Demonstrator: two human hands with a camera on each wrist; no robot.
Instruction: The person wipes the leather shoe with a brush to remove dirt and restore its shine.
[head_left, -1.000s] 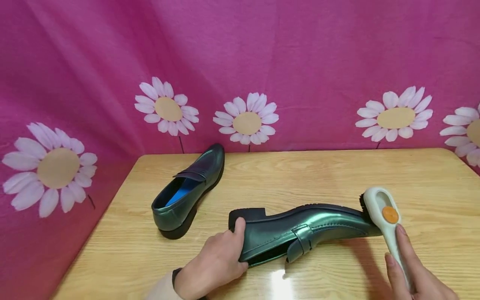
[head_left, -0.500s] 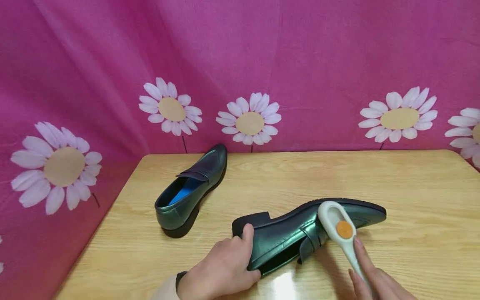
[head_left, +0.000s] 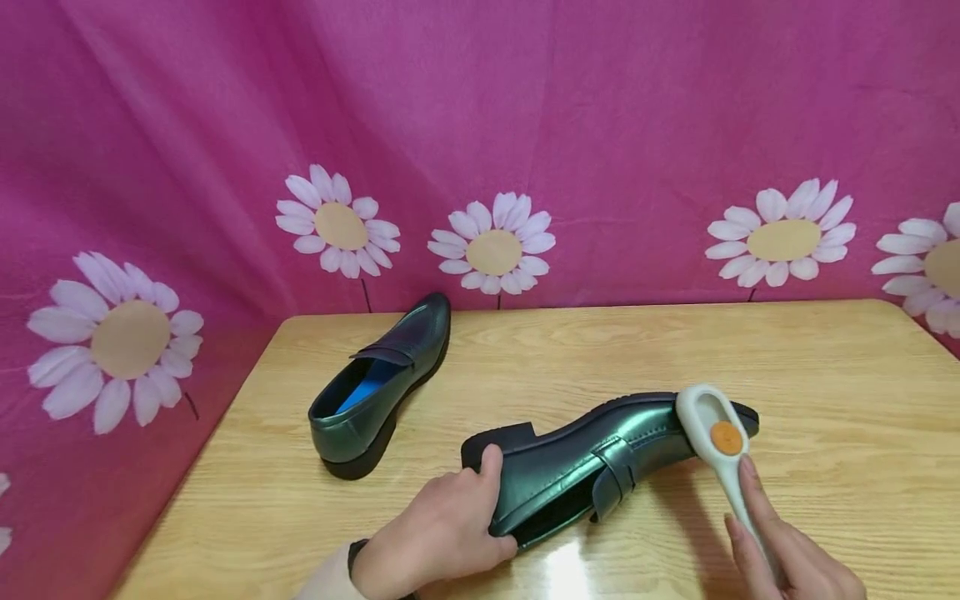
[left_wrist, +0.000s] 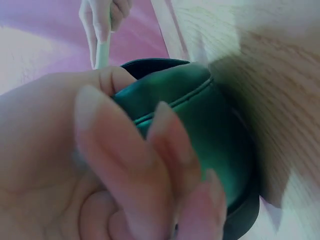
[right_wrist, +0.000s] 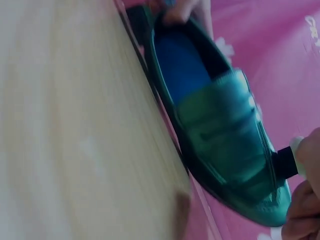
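A dark green leather loafer [head_left: 555, 475] is held on its side by my left hand [head_left: 442, 529], which grips the heel end. In the left wrist view, fingers [left_wrist: 170, 145] curl at the shoe's back [left_wrist: 220, 150]. My right hand [head_left: 787, 542] holds a pale shoe brush [head_left: 712, 425] with an orange disc on its head. The brush head overlaps the shoe near the toe. In the right wrist view, black bristles [right_wrist: 286, 162] press against the side of the loafer, whose blue insole [right_wrist: 180, 65] shows. A matching loafer [head_left: 375, 392] stands upright at the left.
The wood-grain table [head_left: 600, 350] carries both shoes. Behind and to the left hangs a magenta cloth [head_left: 615, 100] printed with large white daisies. A shiny light reflection [head_left: 566, 571] lies on the table near its front.
The brush moved left from the toe to the middle of the shoe, then back right towards the toe. My left hand kept its grip on the heel as the shoe shifted slightly.
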